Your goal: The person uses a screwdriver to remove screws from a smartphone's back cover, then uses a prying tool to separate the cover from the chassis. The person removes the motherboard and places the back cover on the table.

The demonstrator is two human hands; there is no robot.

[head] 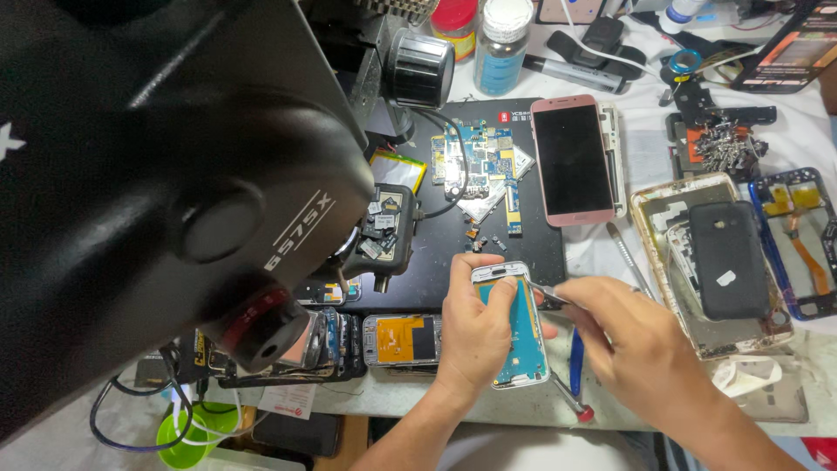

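My left hand grips an opened phone frame with a blue-green board showing inside, held upright over the black mat's front edge. My right hand holds thin metal tweezers, whose tips touch the frame's upper right side. A red-tipped, blue-handled screwdriver lies just under my right hand.
A large black microscope head fills the left. On the mat lie circuit boards and a pink phone. Phone shells crowd the right, a screw pile and bottles sit at the back, and more phone parts line the front edge.
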